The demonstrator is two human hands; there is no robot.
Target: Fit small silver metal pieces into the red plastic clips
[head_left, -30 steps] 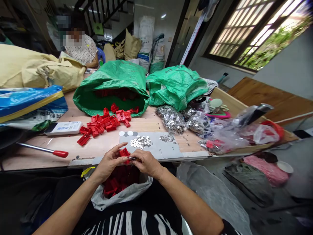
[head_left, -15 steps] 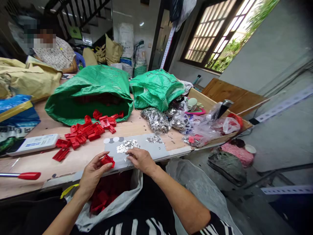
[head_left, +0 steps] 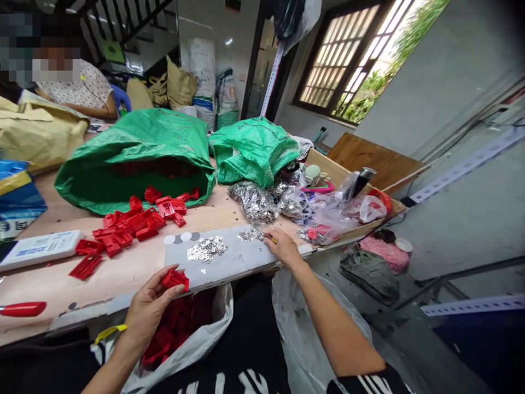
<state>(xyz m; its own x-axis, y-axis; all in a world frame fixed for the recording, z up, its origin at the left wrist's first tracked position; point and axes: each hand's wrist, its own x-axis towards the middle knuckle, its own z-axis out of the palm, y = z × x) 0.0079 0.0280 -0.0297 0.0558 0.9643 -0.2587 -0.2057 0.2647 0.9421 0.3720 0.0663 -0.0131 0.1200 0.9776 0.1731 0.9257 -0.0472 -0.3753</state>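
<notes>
My left hand (head_left: 150, 301) is closed around a red plastic part (head_left: 175, 279) at the table's front edge, above an open bag of similar parts. My right hand (head_left: 285, 247) is pinched at the right end of the grey mat (head_left: 233, 265). A thin, dark and yellowish thing (head_left: 269, 237) sticks out from its fingertips; its kind is too small to make out. Those fingertips are beside a small pile of tiny metal pieces (head_left: 251, 235). A larger pile of flat silvery metal pieces (head_left: 207, 249) lies between the two hands on the mat.
Loose red parts (head_left: 131, 223) spill before a green sack (head_left: 135, 153). Bags of metal pieces (head_left: 254, 201) and a wooden tray (head_left: 379, 215) stand right. A white box (head_left: 43, 249) and red handle (head_left: 24, 309) lie left. A person (head_left: 88, 90) sits across the table.
My right hand has moved right, from the larger silvery pile to the small pile. My left hand still holds the red part. The whole view has shifted slightly.
</notes>
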